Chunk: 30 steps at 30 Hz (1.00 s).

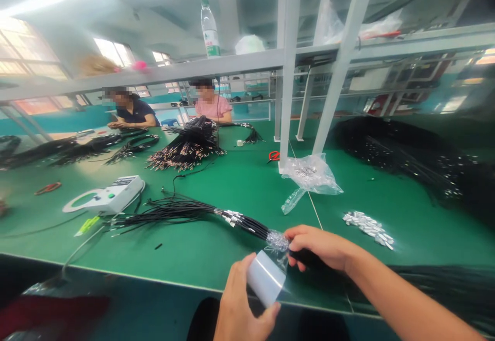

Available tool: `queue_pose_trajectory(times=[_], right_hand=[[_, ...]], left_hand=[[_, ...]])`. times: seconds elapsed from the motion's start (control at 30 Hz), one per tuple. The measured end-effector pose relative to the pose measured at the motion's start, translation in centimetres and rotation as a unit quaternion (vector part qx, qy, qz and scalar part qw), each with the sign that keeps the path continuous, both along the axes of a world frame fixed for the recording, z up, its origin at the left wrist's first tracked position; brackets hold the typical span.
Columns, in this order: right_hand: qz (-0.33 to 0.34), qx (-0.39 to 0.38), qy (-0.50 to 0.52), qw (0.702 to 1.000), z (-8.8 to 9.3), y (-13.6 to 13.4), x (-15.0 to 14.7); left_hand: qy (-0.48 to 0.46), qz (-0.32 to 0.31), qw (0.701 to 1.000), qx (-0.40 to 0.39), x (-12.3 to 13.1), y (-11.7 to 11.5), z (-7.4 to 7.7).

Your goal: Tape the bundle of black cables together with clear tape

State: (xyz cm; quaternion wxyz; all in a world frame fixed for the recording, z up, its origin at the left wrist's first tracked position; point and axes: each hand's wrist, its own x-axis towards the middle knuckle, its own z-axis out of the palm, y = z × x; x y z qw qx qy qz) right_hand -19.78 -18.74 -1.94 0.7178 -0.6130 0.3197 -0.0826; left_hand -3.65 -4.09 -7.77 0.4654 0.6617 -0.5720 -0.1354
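A bundle of black cables (185,208) lies across the green table, with white tags around its middle and clear film wrapped near its right end. My right hand (315,248) is closed around the bundle just right of the wrapped part. Below it, at the table's front edge, my left hand (243,299) grips a roll of clear film (266,278) between thumb and fingers. A strip of film appears to run from the roll up to the wrapped part of the bundle.
A white device (118,195) stands left of the bundle. Small silvery pieces (369,229) lie to the right, near a clear plastic bag (313,176). Shelf posts (288,98) rise behind. More black cables (386,150) and two seated people (212,101) are farther back.
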Motion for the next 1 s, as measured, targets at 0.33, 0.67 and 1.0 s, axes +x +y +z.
queue_pose_trajectory(times=[0.33,0.67,1.0], right_hand=[[-0.029,-0.019,0.066,0.997,0.6,-0.8,0.6],[-0.056,-0.063,0.072,0.994,0.5,-1.1,0.9],[-0.057,-0.025,0.048,0.997,0.1,-1.8,0.9]], left_hand=[[-0.087,0.03,0.994,0.05,2.3,-1.6,0.1],[-0.178,-0.015,0.965,0.19,2.5,-2.7,5.5],[-0.236,-0.123,0.915,0.304,2.5,-8.3,7.9]])
